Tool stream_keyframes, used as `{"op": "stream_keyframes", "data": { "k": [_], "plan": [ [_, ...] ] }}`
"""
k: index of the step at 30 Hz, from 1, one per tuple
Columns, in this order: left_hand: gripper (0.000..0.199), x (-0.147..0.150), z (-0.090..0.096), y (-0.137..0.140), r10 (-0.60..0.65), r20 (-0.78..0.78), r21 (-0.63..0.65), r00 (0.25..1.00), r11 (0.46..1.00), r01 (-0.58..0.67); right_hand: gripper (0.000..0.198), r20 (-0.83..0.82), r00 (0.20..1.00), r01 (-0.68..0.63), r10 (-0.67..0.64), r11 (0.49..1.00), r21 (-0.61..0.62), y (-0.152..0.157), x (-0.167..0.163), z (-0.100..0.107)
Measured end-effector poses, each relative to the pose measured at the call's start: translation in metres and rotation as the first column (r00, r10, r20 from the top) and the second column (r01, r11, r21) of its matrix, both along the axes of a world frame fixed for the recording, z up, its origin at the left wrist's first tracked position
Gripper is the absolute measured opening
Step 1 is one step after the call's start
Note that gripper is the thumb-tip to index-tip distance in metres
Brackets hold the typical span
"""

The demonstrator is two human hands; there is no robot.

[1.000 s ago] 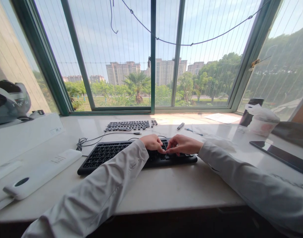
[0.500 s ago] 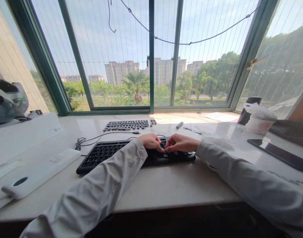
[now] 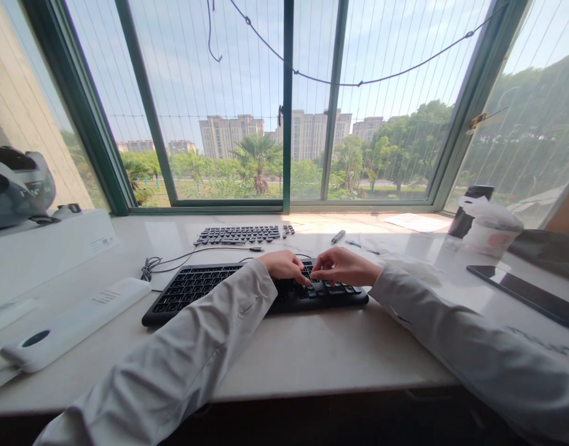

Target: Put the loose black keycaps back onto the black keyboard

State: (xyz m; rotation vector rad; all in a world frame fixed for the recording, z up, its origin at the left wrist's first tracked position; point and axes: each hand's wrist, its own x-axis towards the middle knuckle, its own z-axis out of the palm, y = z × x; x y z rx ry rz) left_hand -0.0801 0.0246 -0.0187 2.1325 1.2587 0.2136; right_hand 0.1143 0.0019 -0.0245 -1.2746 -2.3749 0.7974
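Bright daylight from a wide window (image 3: 287,124) falls across a pale desk (image 3: 340,353), where a black keyboard (image 3: 294,300) lies beneath the person's two hands. The left hand (image 3: 284,266) rests over the middle of it with fingers curled, its thumb reaching toward the right. The right hand (image 3: 347,265) meets it from the other side, thumb and forefinger drawn close in a pinch just beside that thumb. Whether anything sits between those fingertips is too small to tell, and so is what the left fingers grip, if anything.

To the left of the hands, the keyboard shows rows of bare key sockets (image 3: 196,288); near and under the right hand, some dark keys (image 3: 343,288) appear seated, though the fingers hide part of that stretch. Beyond the hands, many loose keys (image 3: 240,234) lie in tidy rows, with a small separate cluster (image 3: 289,230) at their right end. Judging by this, the work looks well short of finished: one end carries keys, while most of the visible sockets have none.

A coiled cable (image 3: 152,267) lies left of the hands, a slim grey tool (image 3: 338,236) just beyond the right hand, and a phone (image 3: 521,294) well to its right.
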Motion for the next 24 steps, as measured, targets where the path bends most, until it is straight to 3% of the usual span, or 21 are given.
{"op": "stream_keyframes", "data": {
  "k": [4, 10, 15, 19, 21, 24],
  "plan": [
    [0.04, -0.005, -0.003, 0.008, 0.076, 0.062, 0.078, 0.995, 0.994, -0.08, 0.047, -0.032, 0.999, 0.0, 0.006, 0.987, 0.161, 0.002, 0.001, 0.001],
    [0.025, -0.01, -0.009, 0.015, 0.23, 0.066, 0.194, 0.971, 0.951, -0.239, 0.038, 0.194, 0.972, -0.199, 0.133, 0.904, 0.378, -0.002, -0.003, -0.003],
    [0.023, -0.01, -0.009, 0.015, 0.249, 0.058, 0.231, 0.967, 0.939, -0.255, 0.041, 0.264, 0.941, -0.294, 0.213, 0.899, 0.324, -0.008, -0.004, 0.0],
    [0.025, -0.01, -0.007, 0.013, 0.284, -0.007, 0.26, 0.959, 0.926, -0.273, 0.04, 0.262, 0.954, -0.24, 0.143, 0.89, 0.388, -0.006, -0.005, -0.002],
    [0.024, -0.011, -0.006, 0.011, 0.355, -0.051, 0.328, 0.934, 0.889, -0.32, 0.041, 0.249, 0.961, -0.215, 0.117, 0.886, 0.411, -0.004, -0.005, -0.003],
    [0.016, -0.016, -0.003, 0.008, 0.479, -0.108, 0.51, 0.871, 0.779, -0.365, 0.044, 0.238, 0.957, -0.243, 0.164, 0.903, 0.355, -0.002, -0.001, -0.001]
  ]
}}
